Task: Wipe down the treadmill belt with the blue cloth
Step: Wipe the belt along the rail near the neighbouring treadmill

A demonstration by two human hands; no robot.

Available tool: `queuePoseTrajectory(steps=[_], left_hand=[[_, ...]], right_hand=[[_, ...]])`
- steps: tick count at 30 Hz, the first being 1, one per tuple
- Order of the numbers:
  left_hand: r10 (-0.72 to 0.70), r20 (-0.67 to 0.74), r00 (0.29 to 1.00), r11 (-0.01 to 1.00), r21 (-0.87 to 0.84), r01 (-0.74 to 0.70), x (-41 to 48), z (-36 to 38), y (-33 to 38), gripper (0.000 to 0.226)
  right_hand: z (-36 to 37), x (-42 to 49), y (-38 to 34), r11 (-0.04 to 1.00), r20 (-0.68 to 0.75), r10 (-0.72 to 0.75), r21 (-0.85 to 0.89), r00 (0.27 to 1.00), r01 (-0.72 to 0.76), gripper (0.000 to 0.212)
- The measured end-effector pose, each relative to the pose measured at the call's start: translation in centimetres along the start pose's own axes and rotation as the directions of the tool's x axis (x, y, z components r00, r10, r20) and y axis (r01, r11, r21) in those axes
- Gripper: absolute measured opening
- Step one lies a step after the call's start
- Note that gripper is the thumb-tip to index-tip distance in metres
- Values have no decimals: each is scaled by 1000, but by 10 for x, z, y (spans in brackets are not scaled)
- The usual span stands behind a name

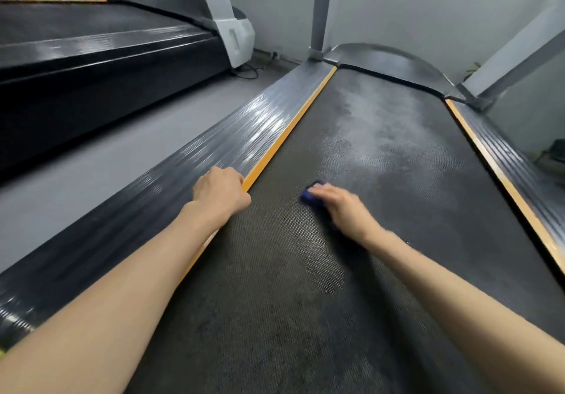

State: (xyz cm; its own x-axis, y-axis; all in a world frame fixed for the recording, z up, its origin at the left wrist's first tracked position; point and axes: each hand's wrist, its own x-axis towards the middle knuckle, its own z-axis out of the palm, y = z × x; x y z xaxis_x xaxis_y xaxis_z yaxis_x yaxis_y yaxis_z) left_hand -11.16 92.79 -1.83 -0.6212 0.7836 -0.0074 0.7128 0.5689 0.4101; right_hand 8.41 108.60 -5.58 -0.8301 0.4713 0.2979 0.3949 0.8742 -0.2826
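The right hand [339,207], blurred, lies on the treadmill belt [351,286] near its middle, with its fingers closed over the blue cloth [310,194], which is bunched against the belt at the fingertips. The left hand [220,192] rests on the left side rail [183,173] and the orange strip [290,127], its fingers curled under and holding nothing visible. A pale grey patch [382,136] covers the belt on the far side of the cloth.
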Motion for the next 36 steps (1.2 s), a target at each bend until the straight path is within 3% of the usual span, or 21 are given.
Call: queuePoseTrajectory(steps=[2, 3, 4, 6, 8, 10, 11, 14, 16, 17, 19, 21, 23, 25, 26, 28, 30, 32, 33, 34, 36], left_hand=[[7, 3, 1000, 1000, -13, -7, 0, 0, -2, 33], [8, 0, 1000, 1000, -26, -8, 1, 0, -3, 32], [6, -5, 1000, 999, -34, -6, 2, -2, -3, 32], [-18, -26, 999, 1000, -21, 18, 3, -5, -1, 31], [-33, -57, 998, 999, 40, 35, 5, -10, 5, 29], [-13, -77, 997, 993, 118, 21, 5, -13, 13, 23], [4, -74, 997, 989, 151, 8, 5, -14, 16, 20], [45, -32, 998, 977, 211, -38, 5, -12, 15, 14], [50, -19, 999, 977, 208, -45, 7, -11, 11, 10], [47, -21, 999, 979, 201, -42, 9, -11, 9, 9], [35, -30, 999, 982, 186, -29, 11, -13, 9, 8], [27, -40, 999, 980, 196, -19, 12, -15, 12, 15], [16, -38, 999, 973, 230, -6, 13, -17, 18, 22], [1, -29, 1000, 967, 256, 7, 14, -19, 21, 22], [-4, -20, 1000, 965, 260, 9, 14, -20, 22, 19], [-12, -18, 1000, 970, 244, 16, 13, -18, 19, 12], [-9, -39, 999, 975, 221, 17, 13, -16, 16, 13], [-1, -56, 998, 981, 194, 12, 12, -14, 13, 16], [-5, -61, 998, 983, 181, 16, 12, -13, 12, 17], [-11, -64, 998, 985, 174, 22, 11, -13, 12, 18], [-16, -70, 997, 981, 190, 29, 11, -12, 14, 21]], right_hand=[[-2, 33, 23, 936, -80, 352, -4, 933, -353, 39], [2, 41, 17, 905, -103, 423, 4, 900, -425, 39], [6, 44, 2, 922, -93, 387, 32, 917, -386, 38], [19, 27, -44, 995, -5, 40, 88, 999, -39, 33], [29, -1, -74, 961, 125, -246, 165, 961, 224, 35], [25, 1, -66, 938, 177, -335, 149, 925, 312, 37], [23, 16, -51, 948, 138, -313, 109, 939, 300, 38], [19, 77, 5, 996, 8, 76, 43, 997, -77, 44], [24, 107, 31, 934, -13, 355, 44, 935, -354, 50], [29, 112, 30, 917, -38, 399, 36, 916, -397, 51], [33, 104, 6, 953, -25, 302, 17, 953, -302, 50], [34, 71, -25, 999, 42, 23, 25, 999, -24, 48], [29, 34, -45, 971, 138, -231, 97, 963, 219, 47], [24, 32, -31, 958, 160, -285, 80, 945, 276, 47], [22, 43, -15, 973, 111, -229, 54, 967, 224, 48], [18, 69, 26, 999, -43, 27, 31, 999, -26, 51], [6, 84, 61, 933, -103, 359, 32, 928, -357, 54], [4, 94, 72, 829, -119, 558, 33, 821, -558, 48], [7, 97, 60, 831, -126, 554, 34, 823, -555, 45], [11, 99, 42, 879, -123, 475, 28, 871, -476, 46], [27, 91, -3, 986, -28, 165, -15, 986, -165, 51]])
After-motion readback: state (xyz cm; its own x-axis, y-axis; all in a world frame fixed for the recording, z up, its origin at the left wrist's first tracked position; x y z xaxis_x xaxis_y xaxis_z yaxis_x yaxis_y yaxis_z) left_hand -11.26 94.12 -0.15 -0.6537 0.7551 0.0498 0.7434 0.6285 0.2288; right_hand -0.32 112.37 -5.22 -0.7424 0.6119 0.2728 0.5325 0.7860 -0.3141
